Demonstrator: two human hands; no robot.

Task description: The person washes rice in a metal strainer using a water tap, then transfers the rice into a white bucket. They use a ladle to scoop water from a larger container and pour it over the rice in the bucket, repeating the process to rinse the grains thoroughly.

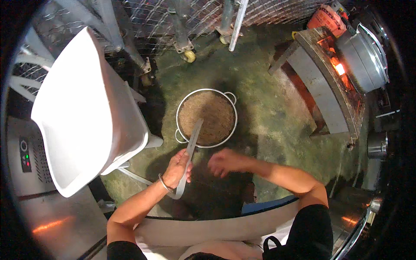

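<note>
On the floor stands a round metal pot (236, 122) with two loop handles, filled with brown grain-like material (213, 112). My left hand (178, 167) grips a flat grey strap or flat hose (194, 139) just below the pot's rim. One end of this strip extends over the grain; the rest loops down past my wrist and runs left beneath a white plastic chair (74, 107). Whether its tip touches the grain cannot be told. My right hand (229, 162) is apart from the pot, near its lower rim, blurred with curled fingers; no object shows in it.
At the right, a metal-framed stove (320, 78) glows orange beside a large metal pot (362, 61). A steel appliance (32, 159) with lit indicators stands at the left. Wire mesh (146, 26) and a caster wheel (189, 56) line the far side. The concrete floor looks stained.
</note>
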